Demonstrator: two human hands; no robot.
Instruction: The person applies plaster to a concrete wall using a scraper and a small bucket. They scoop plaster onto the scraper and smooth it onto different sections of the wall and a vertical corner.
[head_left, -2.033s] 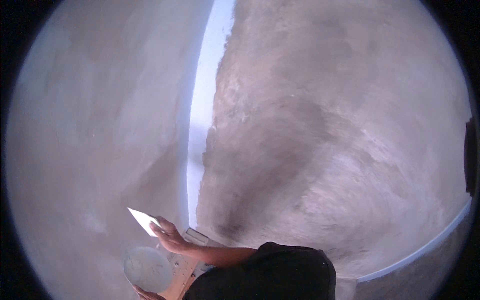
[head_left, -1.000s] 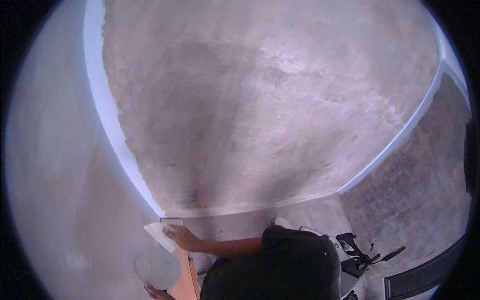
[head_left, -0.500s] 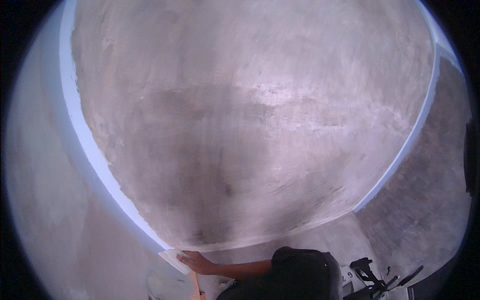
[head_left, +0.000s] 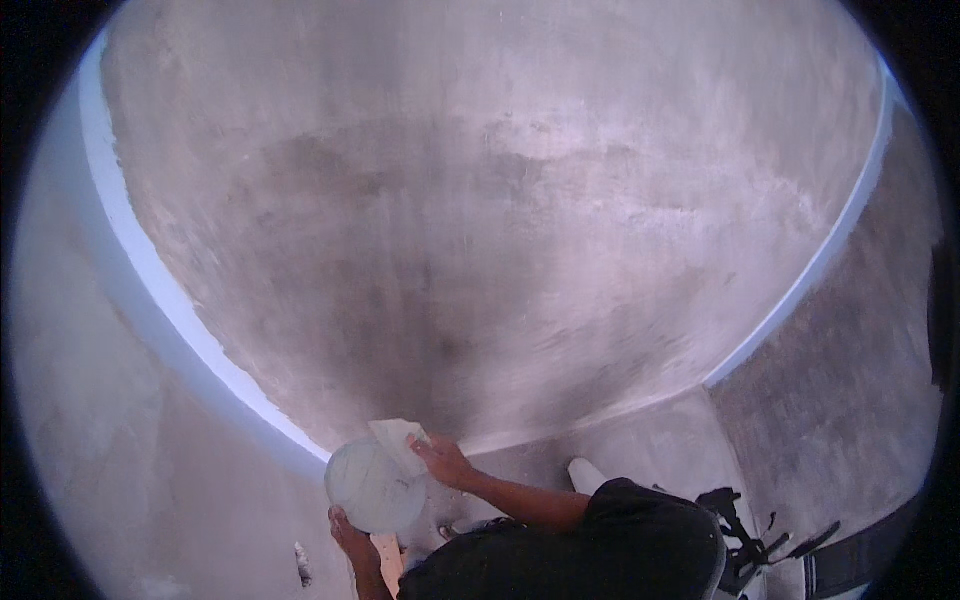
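My left hand is closed on the lower left edge of a pale greenish-white round disc; whether it is flat or hollow, I cannot tell. In my right hand is a pale, flat, wide-bladed spreader, gripped along its side. Its lower part overlaps the upper right rim of the disc. Both things are in front of the lower end of a white strip running down the left wall corner.
A large, patchy grey-brown plastered wall fills the view. Another white strip marks the right corner. Dark jumbled gear stands on the floor at lower right, near a dark box-like thing. An orange-tan board shows below the disc.
My right hand has moved the spreader off the corner, up and right, to the disc. The disc has come up into view with my left hand on it. The view has shifted.
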